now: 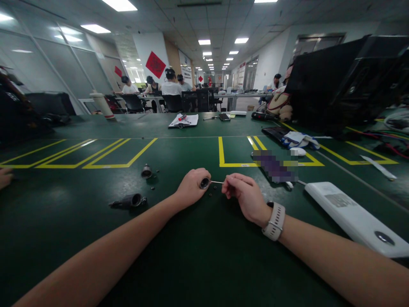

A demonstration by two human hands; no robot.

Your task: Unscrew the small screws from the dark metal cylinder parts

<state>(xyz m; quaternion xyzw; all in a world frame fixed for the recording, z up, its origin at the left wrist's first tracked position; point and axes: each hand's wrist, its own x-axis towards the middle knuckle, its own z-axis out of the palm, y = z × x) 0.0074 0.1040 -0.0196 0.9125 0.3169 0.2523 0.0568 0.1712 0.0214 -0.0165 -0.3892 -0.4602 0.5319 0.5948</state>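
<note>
My left hand (193, 185) is wrapped round a hollow dark metal cylinder (204, 183), its round opening turned toward me. My right hand (241, 192), with a pale watch strap at the wrist, pinches a thin metal rod (217, 182) that looks like a hex key. The rod's far end meets the cylinder's side; whether it enters a hole is too small to tell. Small dark rings or nuts (214, 187) lie on the table just below the rod. Left of my hands are a short metal socket-like part (146, 171) and a longer dark tool part (129, 201) with a hollow end.
The green table (153, 256) bears yellow tape outlines. On the right lie a blurred-out phone-like item (275, 168), a white power bank (354, 217), and a black case (345, 81). Papers (183, 120) lie farther back. Another person's hand (4, 177) shows at the left edge.
</note>
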